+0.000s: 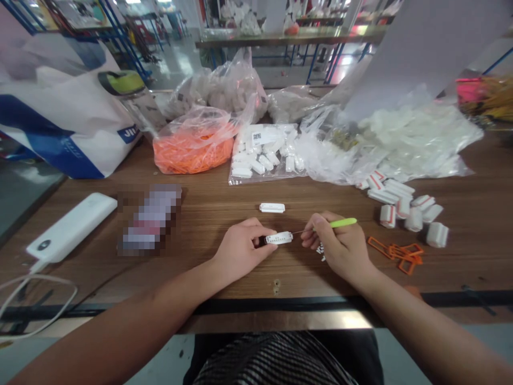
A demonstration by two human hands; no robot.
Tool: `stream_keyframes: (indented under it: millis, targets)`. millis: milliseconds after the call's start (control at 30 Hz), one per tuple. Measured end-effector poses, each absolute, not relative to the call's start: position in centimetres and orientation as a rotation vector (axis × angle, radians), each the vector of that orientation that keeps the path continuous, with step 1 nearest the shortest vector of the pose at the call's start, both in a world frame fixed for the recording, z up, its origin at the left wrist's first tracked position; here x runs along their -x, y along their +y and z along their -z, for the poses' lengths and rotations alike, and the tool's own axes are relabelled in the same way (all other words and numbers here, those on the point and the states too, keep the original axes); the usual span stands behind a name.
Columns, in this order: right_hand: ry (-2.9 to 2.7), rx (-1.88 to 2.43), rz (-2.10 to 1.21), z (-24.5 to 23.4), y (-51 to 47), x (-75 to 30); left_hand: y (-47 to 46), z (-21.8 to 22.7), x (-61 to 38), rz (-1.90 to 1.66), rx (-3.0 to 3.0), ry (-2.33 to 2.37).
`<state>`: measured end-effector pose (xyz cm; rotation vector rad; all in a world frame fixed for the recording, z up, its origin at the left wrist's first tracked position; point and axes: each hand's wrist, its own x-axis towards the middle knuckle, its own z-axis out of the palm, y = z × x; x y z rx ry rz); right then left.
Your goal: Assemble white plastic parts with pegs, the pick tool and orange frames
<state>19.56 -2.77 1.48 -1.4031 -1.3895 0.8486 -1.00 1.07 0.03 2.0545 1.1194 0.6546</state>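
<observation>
My left hand [242, 247] pinches a small white plastic connector housing [279, 238] by its left end; a row of tiny dark holes shows along it. My right hand [340, 248] grips a thin metal pick with a lime-green handle [343, 222], its tip at the housing's right end. Whether the tip goes in or only touches cannot be made out. Another white housing [272, 207] lies flat just beyond my hands. Tiny white pieces [321, 249] lie on the table, partly hidden by my right hand.
Orange rectangular frames [406, 254] and stacked white housings [401, 198] lie to the right. Behind are bags of orange parts [194, 144], white parts [264, 155] and translucent parts [417, 133]. At left are a white power bank [72, 227], a blurred-out phone [152, 216] and a bottle [136, 99].
</observation>
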Motion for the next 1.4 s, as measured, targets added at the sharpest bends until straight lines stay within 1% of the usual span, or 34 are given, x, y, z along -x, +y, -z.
stream_keyframes:
  millis: [367,567,633,800,1100,1400]
  targets:
    - [-1.377,1.400,-0.854,-1.25,-2.63,-19.38,0.98,-0.11,0.94,-0.660,-2.052,1.112]
    - [-1.422,1.472,-0.829,-1.36,-2.51,-19.36,0.94,-0.14,0.99,-0.654,-2.033,1.115]
    - [-1.474,1.485,-0.792,-1.34,-2.55,-19.33,0.96,-0.11,1.01,-0.658,-2.035,1.116]
    - [-1.725,1.464,-0.568,-1.02,-2.96,-19.27,1.01,-0.06,0.98,-0.652,-2.035,1.114]
    - [-1.407,1.421,-0.800,-1.47,-2.78,-19.40,0.97,-0.06,1.04,-0.649,-2.052,1.120]
    - [-1.419,1.404,-0.817,-1.34,-2.81,-19.40,1.00,-0.17,0.96,-0.648,-2.049,1.126]
